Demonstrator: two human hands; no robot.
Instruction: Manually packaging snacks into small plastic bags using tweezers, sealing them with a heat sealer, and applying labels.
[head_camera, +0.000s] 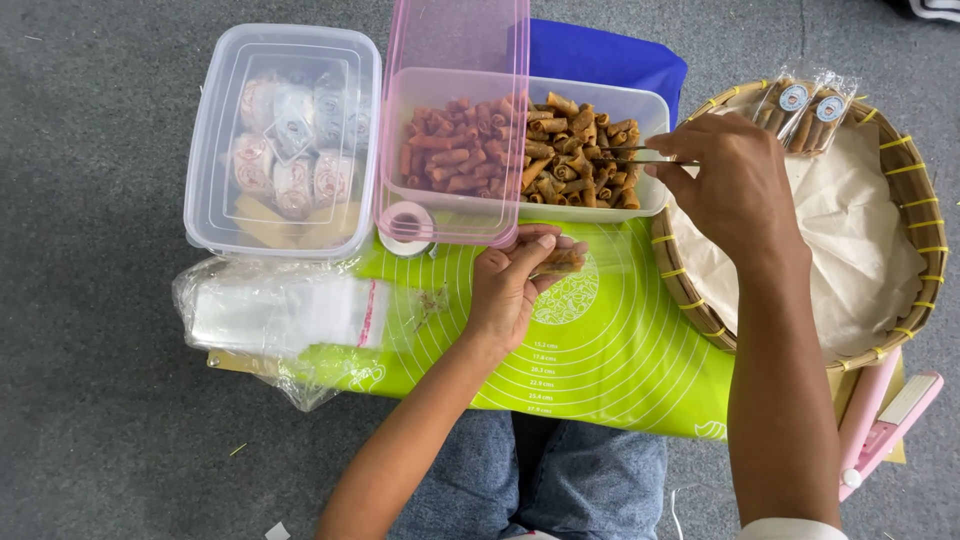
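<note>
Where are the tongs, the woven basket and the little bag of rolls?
tongs (640, 154), head view, the metal shaft.
woven basket (690, 292), head view, its left rim.
little bag of rolls (562, 260), head view, the filled end.

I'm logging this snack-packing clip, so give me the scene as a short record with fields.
Left hand: holds a small clear plastic bag with rolled snacks inside, above the green silicone mat
Right hand: holds thin metal tongs reaching into the snacks
Open clear plastic box: brown and reddish rolled snacks
Pink lid: upright against that box
Closed clear plastic box: far left
Woven bamboo tray: white paper lining, two filled packets
Pile of empty clear bags: left of mat
</note>
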